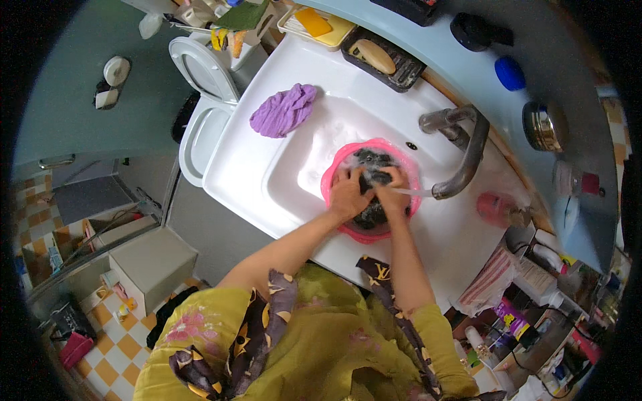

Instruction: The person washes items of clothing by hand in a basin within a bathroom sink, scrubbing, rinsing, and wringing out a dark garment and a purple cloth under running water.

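Note:
A pink plastic basin (327,184) with a scalloped rim stands in the white sink (286,173). Dark wet cloth (372,215) lies in it among water and some suds. My left hand (349,194) and my right hand (392,193) are both down in the basin, close together, gripping the dark cloth between them. Water runs from the curved metal faucet (464,173) onto my right hand and the cloth. A crumpled purple cloth (284,111) rests on the sink's rim, up and to the left of the basin.
Behind the sink are a black soap dish (409,70) with a bar of soap (376,56) and a yellowish tray (341,35). A pink bottle (495,208) stands right of the faucet. Bottles crowd a shelf (539,341) at lower right. The toilet (200,135) is at left.

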`<action>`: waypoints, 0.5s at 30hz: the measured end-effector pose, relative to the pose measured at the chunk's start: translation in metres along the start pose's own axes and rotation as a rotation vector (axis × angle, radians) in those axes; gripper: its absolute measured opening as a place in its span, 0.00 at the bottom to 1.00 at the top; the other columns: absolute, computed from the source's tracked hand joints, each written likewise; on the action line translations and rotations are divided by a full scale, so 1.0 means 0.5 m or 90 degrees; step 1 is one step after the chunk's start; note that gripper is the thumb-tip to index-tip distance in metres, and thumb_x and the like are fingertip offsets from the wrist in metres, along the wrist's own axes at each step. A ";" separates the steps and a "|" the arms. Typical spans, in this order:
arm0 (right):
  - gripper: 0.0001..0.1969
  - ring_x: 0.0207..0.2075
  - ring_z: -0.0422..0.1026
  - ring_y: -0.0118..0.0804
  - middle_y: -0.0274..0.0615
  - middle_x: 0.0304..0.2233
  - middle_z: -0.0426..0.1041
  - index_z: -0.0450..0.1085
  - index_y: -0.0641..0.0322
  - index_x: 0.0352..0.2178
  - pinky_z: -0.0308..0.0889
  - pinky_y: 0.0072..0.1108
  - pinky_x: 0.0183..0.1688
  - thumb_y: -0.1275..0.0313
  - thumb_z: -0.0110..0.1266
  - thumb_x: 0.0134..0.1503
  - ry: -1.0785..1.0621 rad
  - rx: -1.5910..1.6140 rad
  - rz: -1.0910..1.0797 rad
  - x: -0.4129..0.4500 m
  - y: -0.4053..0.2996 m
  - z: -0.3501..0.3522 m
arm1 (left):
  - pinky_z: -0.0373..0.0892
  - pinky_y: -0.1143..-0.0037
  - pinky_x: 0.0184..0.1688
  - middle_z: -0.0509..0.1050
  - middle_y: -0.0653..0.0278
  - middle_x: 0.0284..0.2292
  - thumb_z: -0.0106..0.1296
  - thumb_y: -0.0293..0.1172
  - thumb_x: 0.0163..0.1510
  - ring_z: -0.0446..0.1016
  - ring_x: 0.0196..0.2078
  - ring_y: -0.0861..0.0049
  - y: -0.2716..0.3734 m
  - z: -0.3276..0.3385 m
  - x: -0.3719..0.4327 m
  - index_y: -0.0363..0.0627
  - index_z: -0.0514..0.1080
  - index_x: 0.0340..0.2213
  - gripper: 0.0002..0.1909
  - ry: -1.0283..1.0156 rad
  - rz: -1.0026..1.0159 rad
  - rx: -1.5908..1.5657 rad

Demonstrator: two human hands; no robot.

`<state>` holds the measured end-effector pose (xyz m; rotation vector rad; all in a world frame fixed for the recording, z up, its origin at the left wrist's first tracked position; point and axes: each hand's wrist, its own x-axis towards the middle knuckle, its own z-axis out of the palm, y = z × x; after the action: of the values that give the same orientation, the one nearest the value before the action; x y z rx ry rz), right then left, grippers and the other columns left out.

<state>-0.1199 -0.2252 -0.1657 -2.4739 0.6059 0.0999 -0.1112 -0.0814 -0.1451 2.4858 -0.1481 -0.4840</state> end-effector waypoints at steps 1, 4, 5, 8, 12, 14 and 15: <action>0.18 0.40 0.72 0.47 0.45 0.37 0.73 0.72 0.61 0.33 0.66 0.30 0.44 0.64 0.65 0.41 -0.074 0.272 0.082 0.004 0.018 -0.009 | 0.59 0.63 0.58 0.58 0.45 0.55 0.55 0.59 0.46 0.61 0.58 0.55 0.020 -0.011 -0.006 0.46 0.56 0.57 0.44 -0.048 -0.144 -0.182; 0.13 0.37 0.73 0.45 0.40 0.33 0.74 0.73 0.56 0.29 0.68 0.29 0.40 0.71 0.65 0.39 0.011 0.308 -0.076 -0.052 -0.059 -0.061 | 0.60 0.64 0.58 0.66 0.52 0.52 0.48 0.63 0.50 0.63 0.56 0.63 -0.008 -0.041 0.033 0.43 0.64 0.53 0.39 -0.246 -0.354 -0.772; 0.12 0.37 0.73 0.44 0.39 0.33 0.74 0.73 0.55 0.28 0.68 0.30 0.39 0.72 0.64 0.39 0.004 0.291 -0.156 -0.080 -0.114 -0.104 | 0.62 0.65 0.57 0.68 0.53 0.51 0.46 0.62 0.52 0.66 0.54 0.65 0.012 -0.106 0.033 0.44 0.65 0.52 0.37 -0.429 -0.430 -1.032; 0.10 0.36 0.72 0.44 0.37 0.32 0.71 0.73 0.53 0.27 0.69 0.31 0.38 0.71 0.62 0.39 -0.010 0.204 -0.364 -0.149 -0.251 -0.173 | 0.67 0.69 0.52 0.71 0.59 0.47 0.40 0.49 0.61 0.71 0.48 0.68 -0.051 -0.034 0.068 0.44 0.67 0.50 0.24 -0.454 -0.219 -1.006; 0.09 0.31 0.71 0.44 0.37 0.29 0.70 0.71 0.53 0.25 0.69 0.31 0.32 0.69 0.63 0.38 0.046 0.063 -0.392 -0.163 -0.282 -0.176 | 0.70 0.72 0.48 0.73 0.60 0.44 0.43 0.46 0.60 0.73 0.44 0.70 -0.069 0.050 0.065 0.42 0.68 0.48 0.22 -0.415 -0.089 -0.960; 0.12 0.27 0.71 0.46 0.42 0.26 0.71 0.69 0.56 0.25 0.68 0.32 0.29 0.65 0.63 0.40 0.141 0.005 -0.320 -0.128 -0.247 -0.143 | 0.70 0.72 0.47 0.74 0.59 0.43 0.41 0.45 0.61 0.74 0.43 0.69 -0.047 0.010 0.041 0.42 0.68 0.47 0.21 -0.342 -0.093 -0.960; 0.15 0.30 0.73 0.46 0.46 0.28 0.71 0.67 0.57 0.24 0.68 0.34 0.27 0.60 0.62 0.42 0.189 0.071 -0.264 -0.110 -0.217 -0.137 | 0.70 0.71 0.47 0.74 0.58 0.42 0.41 0.44 0.61 0.74 0.43 0.69 -0.018 -0.013 0.029 0.41 0.69 0.47 0.21 -0.318 -0.095 -0.963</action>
<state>-0.1254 -0.1624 -0.0411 -2.4674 0.1960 -0.4555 -0.0954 -0.0737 -0.1499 0.8798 0.1719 -0.8397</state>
